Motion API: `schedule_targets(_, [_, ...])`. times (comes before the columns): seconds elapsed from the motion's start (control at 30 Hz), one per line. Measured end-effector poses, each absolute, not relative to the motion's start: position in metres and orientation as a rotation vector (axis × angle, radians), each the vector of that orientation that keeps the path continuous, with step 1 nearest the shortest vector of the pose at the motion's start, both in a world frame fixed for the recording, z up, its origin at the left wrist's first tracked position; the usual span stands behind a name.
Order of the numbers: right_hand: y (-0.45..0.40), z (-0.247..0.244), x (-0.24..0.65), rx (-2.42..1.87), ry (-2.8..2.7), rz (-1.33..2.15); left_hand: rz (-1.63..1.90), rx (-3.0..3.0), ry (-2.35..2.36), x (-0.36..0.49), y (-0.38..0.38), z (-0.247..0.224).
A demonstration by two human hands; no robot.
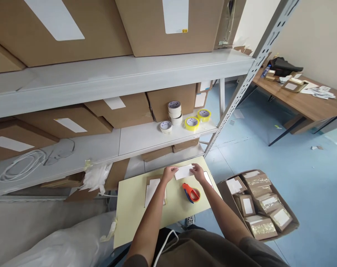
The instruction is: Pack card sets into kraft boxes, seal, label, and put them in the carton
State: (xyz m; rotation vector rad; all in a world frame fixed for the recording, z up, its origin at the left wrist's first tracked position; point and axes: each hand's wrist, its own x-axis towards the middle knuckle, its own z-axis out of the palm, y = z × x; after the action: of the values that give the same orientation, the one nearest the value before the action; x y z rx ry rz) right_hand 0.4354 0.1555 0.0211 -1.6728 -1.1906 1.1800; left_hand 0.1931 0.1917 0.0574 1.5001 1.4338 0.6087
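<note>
Over a pale bench (126, 215), left hand (168, 173) and right hand (198, 173) pinch white paper (183, 172) (light, probably bendy) by opposite ends, sensibly.

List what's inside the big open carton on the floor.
The open carton holds several smaller cardboard boxes, some with white labels and shiny tape. Their contents are hidden, and they cover whatever lies beneath them.

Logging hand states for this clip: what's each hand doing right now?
Left hand: closed on the left end of a white slip.
Right hand: closed on the same slip's right end.
</note>
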Motion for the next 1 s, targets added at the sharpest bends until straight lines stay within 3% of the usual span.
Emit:
schedule_targets(0.17, [0.143, 0.044, 0.440, -1.731, -1.259, 1.125, 0.585, 1.465, 1.531, 0.191, 0.192, 0.076])
schedule_targets(0.4, [0.125, 0.066, 0.394, -1.527, -1.800, 1.037, 0.609, 1.141, 1.522, 0.217, 0.190, 0.084])
schedule_targets(0.53, [0.131, 0.061, 0.391, -1.616, -1.302, 1.168, 0.701, 1.196, 1.426, 0.226, 0.196, 0.080])
schedule_targets(0.7, [0.137, 0.057, 0.429, -1.299, -0.739, 1.519, 0.630, 1.443, 1.397, 0.222, 0.206, 0.065])
schedule_targets(1.0, [0.131, 0.047, 0.471, -1.378, -0.664, 1.620, 0.415, 1.416, 1.160, 0.217, 0.212, 0.055])
